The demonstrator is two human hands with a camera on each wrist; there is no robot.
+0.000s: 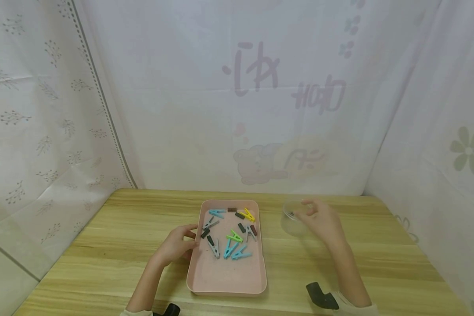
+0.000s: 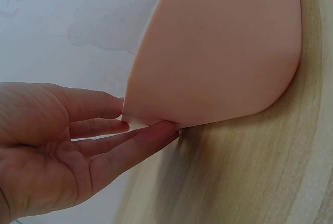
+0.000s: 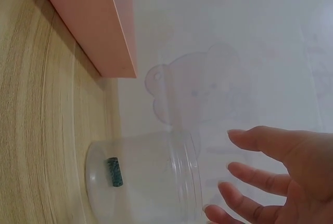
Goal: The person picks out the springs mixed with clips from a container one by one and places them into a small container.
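Observation:
A pink tray (image 1: pixel 227 281) lies on the table with several clothespins in it: blue (image 1: pixel 229 249), grey (image 1: pixel 214 249), yellow (image 1: pixel 248 215) and green (image 1: pixel 235 236). Small dark cylinders (image 1: pixel 206 233) and a reddish-brown one (image 1: pixel 253 230) lie among them. My left hand (image 1: pixel 176 243) holds the tray's left side, fingers at the rim and lower edge (image 2: pixel 171 125). On the right stands a clear tub (image 3: pixel 151 182) with one dark green cylinder (image 3: pixel 115 172) inside. Just over its mouth is my right hand (image 1: pixel 321 219), fingers spread and nothing between them.
Below everything is a wood-grain table (image 1: pixel 142 210). Pale printed curtains (image 1: pixel 221 109) hang behind it and along both sides. A black fitting (image 1: pixel 321 296) sits near the right wrist, another (image 1: pixel 171 310) near the left.

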